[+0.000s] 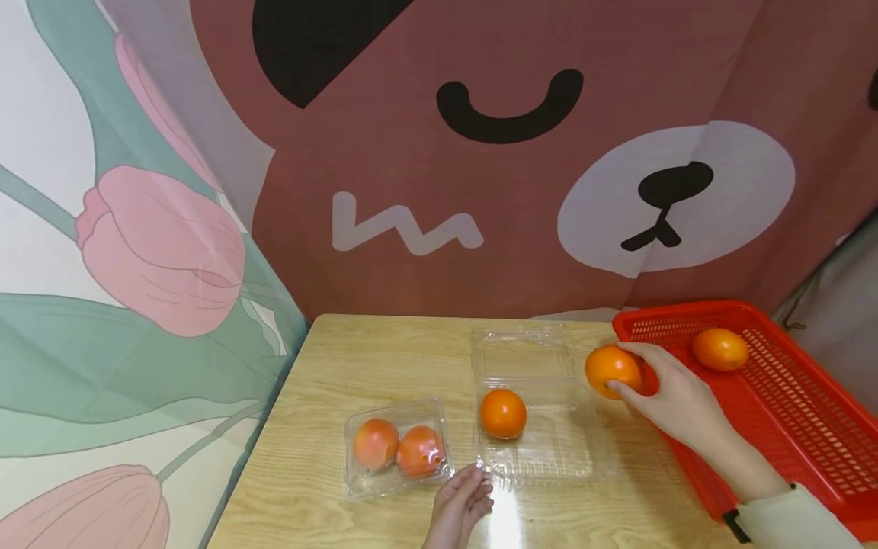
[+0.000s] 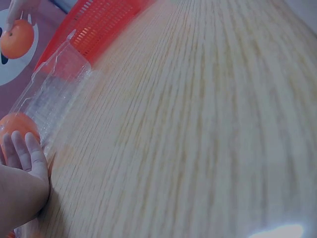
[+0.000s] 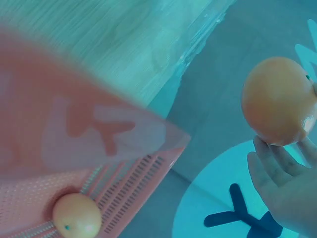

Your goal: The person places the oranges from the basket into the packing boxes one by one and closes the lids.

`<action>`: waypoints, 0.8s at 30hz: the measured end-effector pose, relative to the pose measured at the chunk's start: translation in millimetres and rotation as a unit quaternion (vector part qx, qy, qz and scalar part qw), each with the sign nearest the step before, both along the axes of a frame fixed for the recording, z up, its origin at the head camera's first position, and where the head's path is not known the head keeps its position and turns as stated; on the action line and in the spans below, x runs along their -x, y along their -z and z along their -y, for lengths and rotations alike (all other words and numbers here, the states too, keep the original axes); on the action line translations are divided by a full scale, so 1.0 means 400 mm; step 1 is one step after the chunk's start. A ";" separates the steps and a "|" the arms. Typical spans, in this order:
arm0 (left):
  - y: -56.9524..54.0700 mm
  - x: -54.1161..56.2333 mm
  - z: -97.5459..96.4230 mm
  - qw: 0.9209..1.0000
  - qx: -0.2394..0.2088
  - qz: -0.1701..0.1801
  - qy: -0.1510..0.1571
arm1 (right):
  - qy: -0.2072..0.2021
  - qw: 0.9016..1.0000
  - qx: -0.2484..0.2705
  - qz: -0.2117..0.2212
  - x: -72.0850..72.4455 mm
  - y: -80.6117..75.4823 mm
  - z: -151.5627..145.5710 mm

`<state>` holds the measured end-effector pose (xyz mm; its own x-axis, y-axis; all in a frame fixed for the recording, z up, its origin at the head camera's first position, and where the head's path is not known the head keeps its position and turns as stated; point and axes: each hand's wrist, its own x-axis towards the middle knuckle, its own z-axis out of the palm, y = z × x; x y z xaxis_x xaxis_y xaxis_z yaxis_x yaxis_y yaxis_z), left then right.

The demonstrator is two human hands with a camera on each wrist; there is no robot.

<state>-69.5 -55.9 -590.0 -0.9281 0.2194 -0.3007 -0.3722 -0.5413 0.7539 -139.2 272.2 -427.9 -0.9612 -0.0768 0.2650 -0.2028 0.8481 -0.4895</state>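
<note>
My right hand (image 1: pixel 675 396) grips an orange (image 1: pixel 613 371) between thumb and fingers, held up beside the red basket's left edge. In the right wrist view the same orange (image 3: pixel 277 100) sits at the fingertips. An open clear plastic clamshell box (image 1: pixel 542 442) lies on the table, its lid (image 1: pixel 524 357) folded back. One orange (image 1: pixel 504 413) rests in the left part of its base. My left hand (image 1: pixel 461 505) is at the box's front left corner, fingers fairly straight in the left wrist view; whether they touch the box is unclear.
A red plastic basket (image 1: pixel 727 442) stands at the right with one orange (image 1: pixel 720 349) in it. Left of the open box, a clear plastic box (image 1: pixel 357 488) holds two reddish-orange fruits (image 1: pixel 420 450). The wooden table (image 1: pixel 309 427) ends at a printed curtain (image 1: pixel 411 290).
</note>
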 end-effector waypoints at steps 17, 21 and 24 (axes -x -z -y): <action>0.006 0.001 0.001 1.000 -0.009 -0.006 0.003 | -0.038 0.999 0.000 -0.020 -0.005 0.012 0.075; 0.006 0.001 0.001 1.000 -0.009 -0.009 0.002 | -0.039 0.999 0.001 0.010 -0.003 0.016 0.090; 0.008 0.002 0.001 1.000 -0.011 -0.007 0.004 | -0.041 0.999 0.001 0.027 -0.002 0.023 0.101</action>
<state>-70.2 -56.4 -593.0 -0.9308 0.2322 -0.2823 -0.3651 -0.5546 0.7478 -138.2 231.6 -437.0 -0.9647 -0.1551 0.2126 -0.2441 0.8293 -0.5027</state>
